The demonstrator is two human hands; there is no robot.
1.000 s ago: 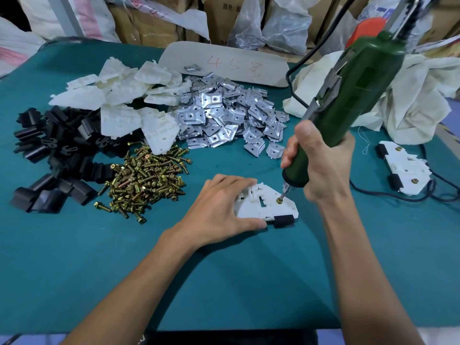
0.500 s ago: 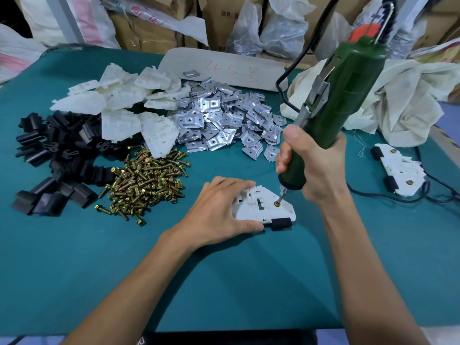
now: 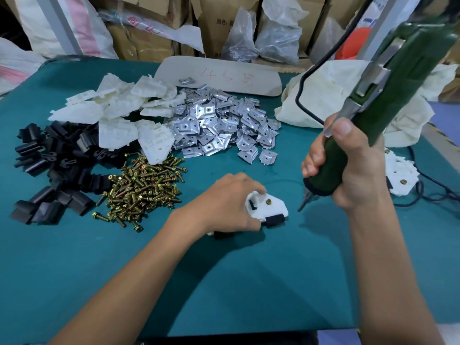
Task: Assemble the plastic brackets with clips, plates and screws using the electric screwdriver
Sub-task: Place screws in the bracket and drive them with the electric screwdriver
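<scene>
Far left of the teal tabletop (image 3: pixel 249 282): heap of black clips (image 3: pixel 49 170). Behind and to its right, a pile of white brackets (image 3: pixel 119 113); in front of that, brass screws (image 3: pixel 142 188); further right, metal plates (image 3: pixel 219 128). Centre: left hand (image 3: pixel 224 205) grips the work bracket (image 3: pixel 273 209), fingers curled over its top, thumb at the near edge. Cannot tell if it lies flat. One seated screw (image 3: pixel 268 201) sits in its upper face; a fitted clip (image 3: pixel 273 219) is at the near right corner. Right hand (image 3: pixel 348 165) has fingers wrapped round the tilted green electric screwdriver (image 3: pixel 388 100); the bit tip is just right of the work bracket, apart from it. Far right: finished bracket (image 3: pixel 403 178), partly hidden behind that hand.
</scene>
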